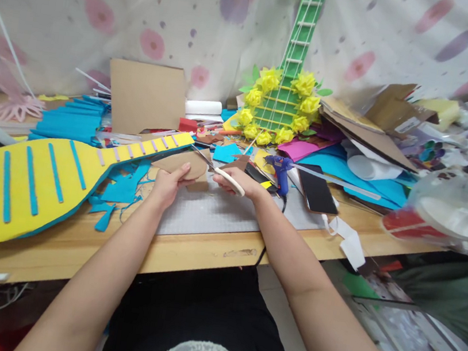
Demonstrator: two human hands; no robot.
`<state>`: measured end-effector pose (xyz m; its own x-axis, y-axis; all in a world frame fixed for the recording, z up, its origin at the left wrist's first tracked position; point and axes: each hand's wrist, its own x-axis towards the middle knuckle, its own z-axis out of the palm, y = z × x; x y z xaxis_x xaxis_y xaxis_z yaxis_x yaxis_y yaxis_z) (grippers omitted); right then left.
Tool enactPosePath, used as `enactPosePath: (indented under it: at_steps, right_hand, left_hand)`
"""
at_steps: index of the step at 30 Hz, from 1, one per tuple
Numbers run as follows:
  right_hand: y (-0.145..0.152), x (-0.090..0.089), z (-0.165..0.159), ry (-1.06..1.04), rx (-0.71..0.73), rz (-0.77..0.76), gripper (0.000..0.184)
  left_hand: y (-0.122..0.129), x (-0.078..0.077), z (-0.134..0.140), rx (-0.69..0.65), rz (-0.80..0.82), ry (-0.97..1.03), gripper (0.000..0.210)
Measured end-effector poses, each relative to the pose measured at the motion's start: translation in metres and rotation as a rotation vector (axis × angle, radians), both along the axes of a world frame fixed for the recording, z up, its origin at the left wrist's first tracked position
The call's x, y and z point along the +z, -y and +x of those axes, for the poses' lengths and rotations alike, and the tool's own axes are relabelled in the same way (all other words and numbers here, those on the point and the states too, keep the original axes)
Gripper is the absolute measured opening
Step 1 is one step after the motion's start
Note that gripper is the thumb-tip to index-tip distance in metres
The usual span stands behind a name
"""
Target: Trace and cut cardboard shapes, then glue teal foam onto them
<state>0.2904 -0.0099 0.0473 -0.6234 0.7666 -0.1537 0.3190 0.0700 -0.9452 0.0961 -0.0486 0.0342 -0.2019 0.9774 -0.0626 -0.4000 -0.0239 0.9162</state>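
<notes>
My left hand (pixel 173 181) pinches a piece of brown cardboard (pixel 189 164) between thumb and fingers, above a grey cutting mat (pixel 193 219). In my right hand (pixel 237 180) is a pair of scissors (pixel 230 181) with white handles. Their blades point up and left, at the far edge of the cardboard; whether they are biting into it I cannot tell. To the left of my hands lies a yellow paper lute (pixel 101 154) with blue strips across its body. Blue scraps (pixel 121 186) are scattered beside its neck.
Behind the mat stands a green stringed instrument (pixel 286 98) ringed with yellow flowers. A blue glue gun (pixel 280 170) and a black phone (pixel 318 190) lie right of my hands. A cardboard sheet (pixel 147 96) leans at the back. A bagged red-and-white tub (pixel 433 209) sits far right on the wooden table (pixel 201 255).
</notes>
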Motion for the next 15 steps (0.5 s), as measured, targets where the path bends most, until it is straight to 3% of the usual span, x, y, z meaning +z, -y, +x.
enactPosePath:
  at_steps: [15]
  right_hand:
    - [-0.001,0.004,0.006,0.062,-0.001,-0.015,0.050]
  left_hand:
    - [-0.003,0.002,-0.012,-0.038,-0.028,-0.099,0.037]
